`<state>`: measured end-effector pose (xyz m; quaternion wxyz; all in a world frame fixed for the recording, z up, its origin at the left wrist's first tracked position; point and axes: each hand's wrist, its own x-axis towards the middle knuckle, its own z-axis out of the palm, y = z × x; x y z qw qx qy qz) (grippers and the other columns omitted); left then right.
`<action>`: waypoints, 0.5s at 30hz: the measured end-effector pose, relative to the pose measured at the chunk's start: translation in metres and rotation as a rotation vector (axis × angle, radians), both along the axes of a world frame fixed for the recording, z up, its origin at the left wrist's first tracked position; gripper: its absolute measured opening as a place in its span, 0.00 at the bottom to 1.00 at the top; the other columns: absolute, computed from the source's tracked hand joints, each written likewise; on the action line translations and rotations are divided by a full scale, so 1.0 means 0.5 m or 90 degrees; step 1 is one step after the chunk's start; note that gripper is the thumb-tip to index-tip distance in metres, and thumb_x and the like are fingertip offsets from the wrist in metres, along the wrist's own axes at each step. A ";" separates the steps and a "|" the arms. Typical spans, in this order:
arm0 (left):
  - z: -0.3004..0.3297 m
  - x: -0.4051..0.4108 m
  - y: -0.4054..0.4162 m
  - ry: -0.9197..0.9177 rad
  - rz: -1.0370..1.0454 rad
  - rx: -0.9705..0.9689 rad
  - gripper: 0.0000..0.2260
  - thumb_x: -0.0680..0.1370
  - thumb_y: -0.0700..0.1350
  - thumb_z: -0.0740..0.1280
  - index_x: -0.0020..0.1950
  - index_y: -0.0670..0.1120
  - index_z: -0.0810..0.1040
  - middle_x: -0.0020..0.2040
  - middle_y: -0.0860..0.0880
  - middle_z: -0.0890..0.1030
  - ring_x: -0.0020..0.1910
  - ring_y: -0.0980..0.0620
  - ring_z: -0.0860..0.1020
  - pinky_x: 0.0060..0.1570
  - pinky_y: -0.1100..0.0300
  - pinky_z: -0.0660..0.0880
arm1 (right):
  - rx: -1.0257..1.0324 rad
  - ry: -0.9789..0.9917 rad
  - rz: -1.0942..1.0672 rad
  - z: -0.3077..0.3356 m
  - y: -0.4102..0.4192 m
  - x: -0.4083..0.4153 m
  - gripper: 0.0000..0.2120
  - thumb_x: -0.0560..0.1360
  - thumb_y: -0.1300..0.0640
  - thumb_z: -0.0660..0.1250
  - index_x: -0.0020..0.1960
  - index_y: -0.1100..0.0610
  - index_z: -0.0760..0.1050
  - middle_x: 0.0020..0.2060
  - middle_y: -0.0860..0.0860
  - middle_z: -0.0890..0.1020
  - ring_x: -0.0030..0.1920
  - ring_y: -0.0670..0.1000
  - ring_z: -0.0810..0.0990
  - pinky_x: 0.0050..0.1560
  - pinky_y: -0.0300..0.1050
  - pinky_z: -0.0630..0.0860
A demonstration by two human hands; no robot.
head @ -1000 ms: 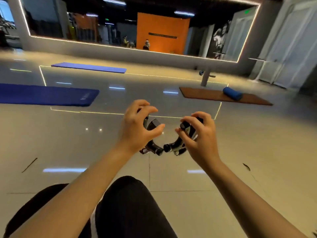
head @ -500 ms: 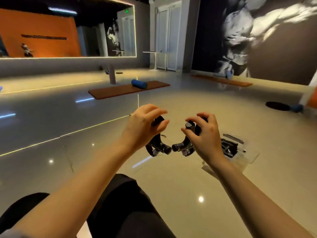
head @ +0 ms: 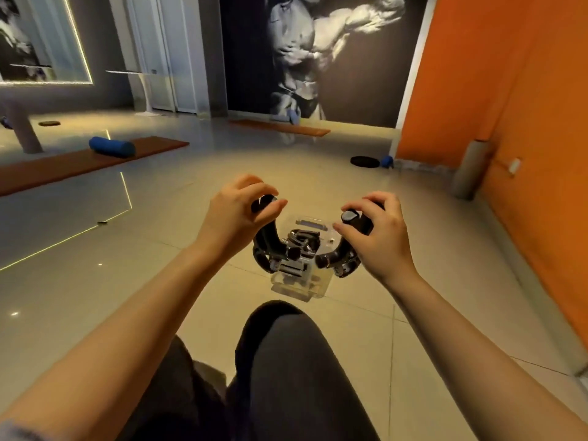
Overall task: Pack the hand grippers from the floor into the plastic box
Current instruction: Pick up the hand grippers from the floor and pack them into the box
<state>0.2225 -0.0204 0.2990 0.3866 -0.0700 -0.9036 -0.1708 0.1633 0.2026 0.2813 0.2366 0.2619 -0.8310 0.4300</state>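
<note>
Head view, left to right. Far left of the held items, a brown mat (head: 79, 165) lies on the tiled floor (head: 95, 281) with a blue roll (head: 112, 147) resting on it.

The left hand (head: 234, 214) holds one black hand gripper (head: 265, 240): thumb and curled fingers pinch the upper end of a handle, and the rest of the tool hangs below the grip, its spring end lowest and turned toward the centre.

Between and below the two grips stands the clear plastic box (head: 299, 281) on the floor, just ahead of the person's raised knee (head: 286, 332). More black hand grippers (head: 302, 246) lie inside it; how many cannot be told.

The right hand (head: 380, 237) holds a second black hand gripper (head: 345, 249): the fingers curl round the upper handle, whose round end cap faces the camera, and the lower handle reaches down and inward toward the box. Both held tools hang over the box's side edges, apart from each other; whether either touches the box cannot be told.

Far right of the grip, an orange wall (head: 509, 90) meets the floor, with a grey cylinder (head: 469, 168) standing against it.
</note>
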 end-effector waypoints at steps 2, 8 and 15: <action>-0.010 -0.034 -0.001 -0.006 -0.013 0.035 0.20 0.75 0.59 0.62 0.54 0.44 0.80 0.52 0.48 0.77 0.44 0.55 0.74 0.42 0.69 0.71 | 0.017 0.004 -0.021 0.008 0.010 -0.011 0.12 0.71 0.53 0.73 0.53 0.53 0.79 0.53 0.47 0.67 0.57 0.50 0.69 0.57 0.41 0.71; -0.074 -0.139 -0.007 -0.062 -0.014 0.100 0.21 0.72 0.61 0.64 0.53 0.47 0.81 0.54 0.51 0.75 0.46 0.55 0.74 0.45 0.60 0.75 | 0.098 -0.032 -0.038 -0.004 0.008 -0.100 0.12 0.70 0.48 0.72 0.51 0.49 0.79 0.48 0.42 0.70 0.52 0.48 0.71 0.52 0.42 0.72; -0.169 -0.277 -0.032 -0.208 0.038 0.099 0.15 0.69 0.59 0.71 0.48 0.51 0.80 0.50 0.56 0.73 0.42 0.56 0.73 0.43 0.59 0.73 | 0.194 -0.100 -0.031 -0.078 -0.002 -0.300 0.11 0.71 0.44 0.69 0.51 0.45 0.78 0.48 0.43 0.76 0.48 0.44 0.72 0.46 0.40 0.69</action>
